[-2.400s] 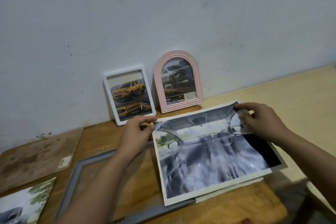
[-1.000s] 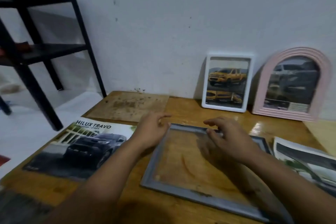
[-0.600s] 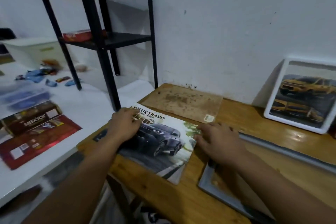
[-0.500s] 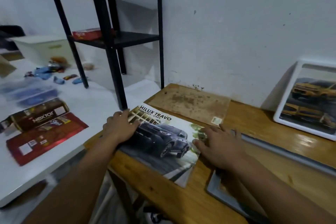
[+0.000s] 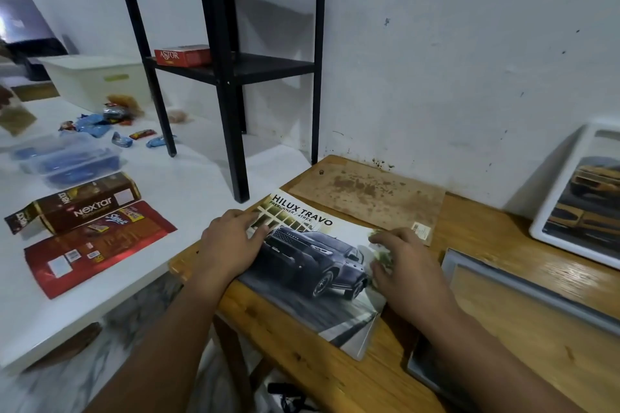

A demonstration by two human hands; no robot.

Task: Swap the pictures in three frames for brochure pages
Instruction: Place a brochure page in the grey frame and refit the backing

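Wooden desk (image 5: pixel 503 362): fills the lower right, its left edge next to a lower white table.
White table (image 5: pixel 188 184): left of the desk, carrying a black shelf rack, clear tubs, sweets and flattened wrappers.
Black shelf rack (image 5: pixel 228 77): stands on the white table by the wall, near the desk's far left corner; a red Astor box (image 5: pixel 183 55) lies on its middle shelf.
Grey frame (image 5: pixel 523 298): lies flat and empty toward the desk's right side, bare wood showing through it.
White frame (image 5: pixel 577 191): leans on the wall at the desk's far right edge, showing a yellow car picture; cut off by the view.
Brochure (image 5: pixel 318 271): lies flat at the desk's left edge, cover up, titled "HILUX TRAVO" with a dark car; its near corner reaches the desk's front edge.
Backing board (image 5: pixel 369 194): stained brown sheet flat at the desk's far left corner, just behind the brochure.
Left hand (image 5: pixel 231 248): lies flat on the brochure's left edge, fingers straight, grasping nothing.
Right hand (image 5: pixel 406 268): rests on the brochure's right edge, fingers loosely bent and spread, tips on the page; whether they pinch the page I cannot tell.
Flattened wrappers (image 5: pixel 84 228): brown Nextar and red one, on the white table's near side.
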